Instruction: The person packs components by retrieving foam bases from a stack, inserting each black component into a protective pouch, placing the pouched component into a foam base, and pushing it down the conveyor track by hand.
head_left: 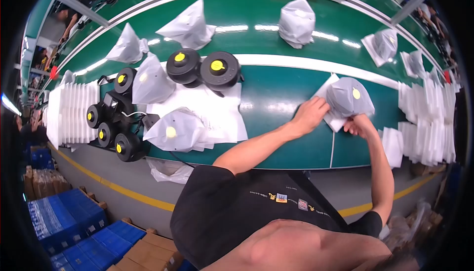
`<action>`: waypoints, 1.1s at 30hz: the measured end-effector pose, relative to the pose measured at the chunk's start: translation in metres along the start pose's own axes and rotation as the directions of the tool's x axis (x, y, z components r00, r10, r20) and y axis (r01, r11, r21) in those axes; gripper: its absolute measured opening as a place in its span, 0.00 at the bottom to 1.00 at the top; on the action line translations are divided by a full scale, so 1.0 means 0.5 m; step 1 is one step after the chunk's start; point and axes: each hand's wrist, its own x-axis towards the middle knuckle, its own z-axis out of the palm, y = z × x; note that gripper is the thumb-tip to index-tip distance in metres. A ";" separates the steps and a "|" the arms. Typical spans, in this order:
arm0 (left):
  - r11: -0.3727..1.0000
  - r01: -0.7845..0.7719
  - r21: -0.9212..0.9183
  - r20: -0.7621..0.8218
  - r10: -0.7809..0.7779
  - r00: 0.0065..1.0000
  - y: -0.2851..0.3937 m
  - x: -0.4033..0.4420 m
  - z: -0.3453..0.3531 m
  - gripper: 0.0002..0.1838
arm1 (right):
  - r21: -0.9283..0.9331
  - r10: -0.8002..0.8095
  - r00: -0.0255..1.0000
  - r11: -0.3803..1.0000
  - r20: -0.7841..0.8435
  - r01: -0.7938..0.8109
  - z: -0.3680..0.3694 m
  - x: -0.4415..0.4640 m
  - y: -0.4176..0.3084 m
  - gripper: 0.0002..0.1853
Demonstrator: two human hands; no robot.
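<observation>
Left: your half-curled hand (311, 115), forearm angled forward-right, touched the white sheet (334, 122), grip unclear | Between and beyond hands: bagged device (349, 98), yellow disc (356, 93) up, long axis slanting near-right | Right: your curled fingers (351, 127) met its near edge, hold unclear.

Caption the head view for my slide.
Left hand and right hand at a bagged unit, green bench, unbagged black units to the left.

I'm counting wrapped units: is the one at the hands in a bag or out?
In: the bag covers it, its yellow sticker showing through the plastic.
</observation>
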 end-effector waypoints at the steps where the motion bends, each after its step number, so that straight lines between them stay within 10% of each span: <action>1: 1.000 0.002 -0.023 -0.052 -0.003 0.999 0.001 -0.002 0.000 0.12 | 0.108 -0.009 1.000 0.994 -0.015 0.011 0.022 -0.002 -0.009 0.26; 7: 0.989 0.088 -0.120 -0.203 -0.111 0.973 0.002 0.006 -0.029 0.12 | 0.311 -0.297 0.945 0.893 -0.138 0.326 -0.022 0.129 -0.139 0.29; 11: 0.991 0.098 -0.091 -0.116 -0.108 0.987 -0.005 0.004 -0.036 0.14 | 0.582 -0.270 0.906 0.698 -0.326 0.418 -0.115 0.332 -0.250 0.25; 16: 0.984 0.133 -0.115 -0.073 -0.142 0.987 -0.003 0.012 -0.038 0.15 | 0.488 -0.242 0.878 0.755 -0.413 0.438 -0.157 0.332 -0.373 0.28; 18: 0.983 0.133 -0.125 -0.066 -0.142 0.988 0.001 0.011 -0.042 0.15 | -0.091 -0.319 0.844 0.946 -0.432 0.311 -0.108 0.214 -0.428 0.28; 20: 0.983 0.136 -0.120 -0.078 -0.146 0.986 -0.002 0.019 -0.044 0.15 | -0.530 -0.552 0.726 0.792 -0.410 0.302 -0.071 0.152 -0.439 0.28; 22: 0.984 0.136 -0.114 -0.077 -0.145 0.986 -0.002 0.019 -0.042 0.15 | -0.535 -0.801 0.361 0.591 -0.478 0.604 -0.029 0.115 -0.473 0.30; 24: 0.983 0.145 -0.112 -0.073 -0.154 0.985 0.000 0.018 -0.042 0.14 | -0.590 -0.886 0.238 0.446 -0.398 0.673 0.012 0.077 -0.527 0.37; 29: 0.980 0.152 -0.126 -0.045 -0.159 0.986 -0.006 0.015 -0.042 0.16 | -0.866 -0.793 0.561 0.435 -0.239 0.246 0.091 0.137 -0.626 0.62; 33: 0.952 0.222 -0.212 -0.063 -0.239 0.969 -0.006 0.024 -0.043 0.22 | -0.718 -0.752 0.559 0.598 -0.350 0.356 0.068 0.170 -0.650 0.64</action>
